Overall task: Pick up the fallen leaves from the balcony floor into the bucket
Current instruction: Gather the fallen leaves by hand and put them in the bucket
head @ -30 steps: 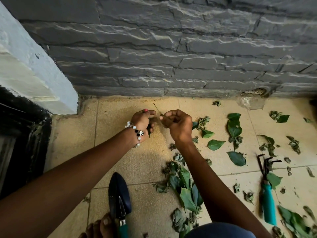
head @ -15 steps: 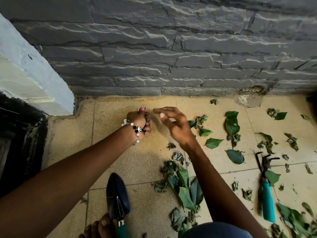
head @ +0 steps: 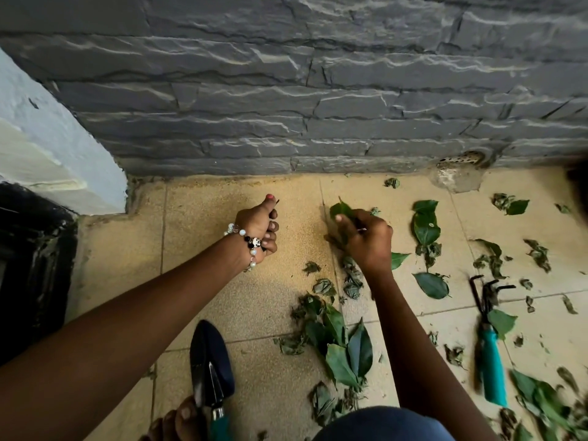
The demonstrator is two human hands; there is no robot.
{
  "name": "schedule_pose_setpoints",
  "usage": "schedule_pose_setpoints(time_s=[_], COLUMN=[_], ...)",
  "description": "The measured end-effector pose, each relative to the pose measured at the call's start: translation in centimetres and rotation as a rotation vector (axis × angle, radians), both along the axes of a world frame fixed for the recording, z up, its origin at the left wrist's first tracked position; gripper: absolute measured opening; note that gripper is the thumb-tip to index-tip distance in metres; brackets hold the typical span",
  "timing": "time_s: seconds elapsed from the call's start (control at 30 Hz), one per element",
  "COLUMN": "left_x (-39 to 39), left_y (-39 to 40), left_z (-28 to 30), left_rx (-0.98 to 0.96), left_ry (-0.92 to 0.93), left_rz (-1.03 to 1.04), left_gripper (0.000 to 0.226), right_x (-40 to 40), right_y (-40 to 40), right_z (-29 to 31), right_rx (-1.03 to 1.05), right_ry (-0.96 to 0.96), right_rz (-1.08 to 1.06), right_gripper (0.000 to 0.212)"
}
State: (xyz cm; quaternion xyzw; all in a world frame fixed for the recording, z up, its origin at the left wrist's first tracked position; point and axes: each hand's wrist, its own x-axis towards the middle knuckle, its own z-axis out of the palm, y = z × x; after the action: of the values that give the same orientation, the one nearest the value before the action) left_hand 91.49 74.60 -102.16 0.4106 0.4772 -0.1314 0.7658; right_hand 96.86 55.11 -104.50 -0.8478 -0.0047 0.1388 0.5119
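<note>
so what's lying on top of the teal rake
One green leaf lies across the teal rake just above its handle. Its black tines show beyond it; the shaft beneath the leaf is hidden.

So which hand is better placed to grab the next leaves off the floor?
Right, likely. The right hand already pinches a leaf among the scattered leaves. The left hand is a curled fist over bare tile, away from them.

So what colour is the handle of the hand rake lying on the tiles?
Teal, on the black-pronged hand rake; the head view shows it clearly.
</note>
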Motion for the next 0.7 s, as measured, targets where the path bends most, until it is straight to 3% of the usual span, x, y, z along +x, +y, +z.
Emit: schedule_pose_setpoints(time_s=[0.07,0.13,0.23,0.37,0.5,0.6,0.7], left_x=[0.2,0.4,0.5,0.5,0.3,0.2,0.5], left_y=[-0.3,-0.7,-1.2,-1.6,-2.1,-2.5,-3.0], left_z=[-0.2,-0.2,-0.2,-0.3,-0.5,-0.8,-0.7], left_rx=[0.006,0.013,0.035,0.058,0.055,0.061,0.075], left_ry=[-0.002,-0.016,-0.028,-0.028,-0.033,-0.055,-0.083], left_rz=[0.011,0.015,0.015,0.016,0.043,0.060,0.058], left_gripper=[0.042,0.041,0.040,0.039,0.038,0.034,0.035], right_x=[0.8,1.9,2.1,0.8,0.0,0.0,-0.5], right_y=[-0.2,-1.1,-1.6,-1.1,-0.7,0.3,2.9], right_z=[0.4,0.3,-0.7,-0.7,-0.3,0.4,1.9], right_rx=[-0.014,-0.263,-0.543,-0.531,-0.605,-0.371,0.017], right_ry=[-0.003,-0.045,-0.030,-0.274,-0.334,-0.288,-0.060], right_rz=[-0.185,-0.238,-0.026,0.140,0.179,0.043,-0.084], right_gripper=[0.023,0.038,0.039,0.024,0.027,0.024,0.032])
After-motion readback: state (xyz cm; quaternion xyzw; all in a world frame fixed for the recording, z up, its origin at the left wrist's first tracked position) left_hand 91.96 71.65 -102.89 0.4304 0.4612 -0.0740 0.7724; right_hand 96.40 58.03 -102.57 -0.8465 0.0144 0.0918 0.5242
